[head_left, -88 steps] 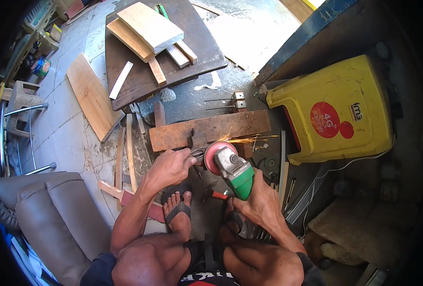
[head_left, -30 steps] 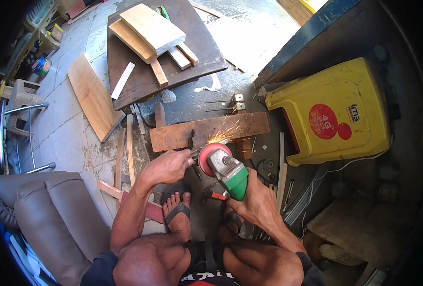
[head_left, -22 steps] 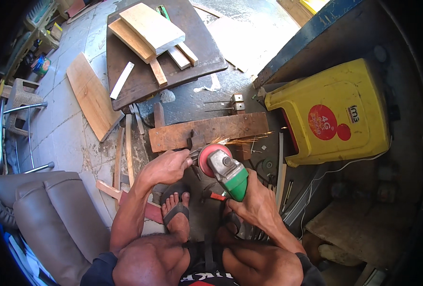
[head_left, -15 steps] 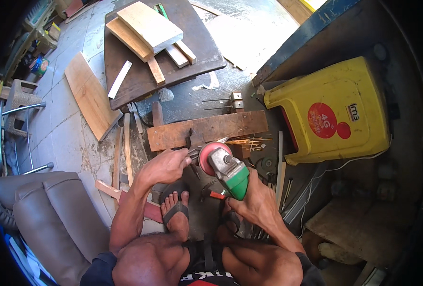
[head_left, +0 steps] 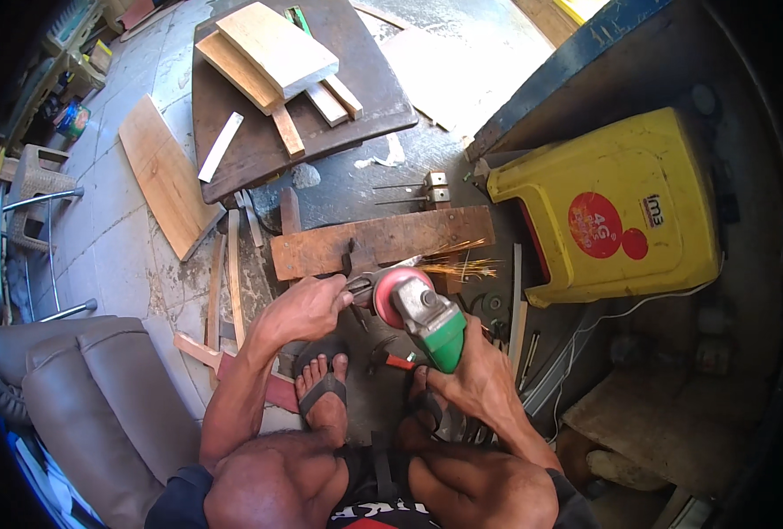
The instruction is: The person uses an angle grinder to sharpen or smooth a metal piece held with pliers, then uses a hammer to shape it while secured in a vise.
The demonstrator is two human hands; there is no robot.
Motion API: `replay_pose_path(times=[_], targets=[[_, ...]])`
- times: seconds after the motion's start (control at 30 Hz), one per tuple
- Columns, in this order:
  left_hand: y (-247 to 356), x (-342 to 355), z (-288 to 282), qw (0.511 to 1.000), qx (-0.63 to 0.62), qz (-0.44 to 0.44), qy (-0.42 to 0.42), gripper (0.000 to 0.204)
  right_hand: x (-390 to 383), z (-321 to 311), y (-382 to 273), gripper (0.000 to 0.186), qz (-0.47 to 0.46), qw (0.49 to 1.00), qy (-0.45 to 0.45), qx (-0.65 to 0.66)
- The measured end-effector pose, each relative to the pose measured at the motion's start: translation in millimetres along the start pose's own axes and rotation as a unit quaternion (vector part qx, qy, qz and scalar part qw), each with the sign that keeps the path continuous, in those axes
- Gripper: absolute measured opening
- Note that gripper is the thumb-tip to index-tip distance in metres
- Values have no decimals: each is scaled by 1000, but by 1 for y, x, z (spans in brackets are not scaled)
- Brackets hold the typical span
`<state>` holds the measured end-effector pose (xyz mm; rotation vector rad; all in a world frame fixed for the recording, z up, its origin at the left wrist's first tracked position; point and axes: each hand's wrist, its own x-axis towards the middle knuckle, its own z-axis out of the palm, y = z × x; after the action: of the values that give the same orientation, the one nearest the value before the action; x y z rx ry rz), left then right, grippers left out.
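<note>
While sparks [head_left: 462, 264] are flying beside the wooden block [head_left: 383, 242], the right hand [head_left: 480, 383] is gripping the green angle grinder [head_left: 427, 317] — fingers closed tight. The left hand [head_left: 308, 309] is pinching a small metal piece [head_left: 359, 284] against the red disc [head_left: 391, 291].

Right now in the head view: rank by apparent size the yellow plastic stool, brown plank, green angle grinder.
1. yellow plastic stool
2. brown plank
3. green angle grinder, held in the right hand, nearer the camera, so its true size is unsure.

Concrete floor [head_left: 123, 256] bears wooden plank [head_left: 383, 240], boards [head_left: 164, 176], yellow stool [head_left: 621, 203]
</note>
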<state>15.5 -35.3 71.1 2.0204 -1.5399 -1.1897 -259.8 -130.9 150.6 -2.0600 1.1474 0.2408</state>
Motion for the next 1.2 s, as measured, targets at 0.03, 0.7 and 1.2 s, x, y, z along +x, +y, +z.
replay_pose_path(times=[0.03,0.7,1.2], targets=[[2,-1,1,1000,-1,-12,-6,32,1,-1,-2,75,7,1000,-8,5],[5,2,-4,1000,3,-20,-19,31,-2,-2,6,74,11,1000,9,20],[8,2,-3,997,-9,-65,-30,36,11,5,-4,84,-41,991,108,-71]])
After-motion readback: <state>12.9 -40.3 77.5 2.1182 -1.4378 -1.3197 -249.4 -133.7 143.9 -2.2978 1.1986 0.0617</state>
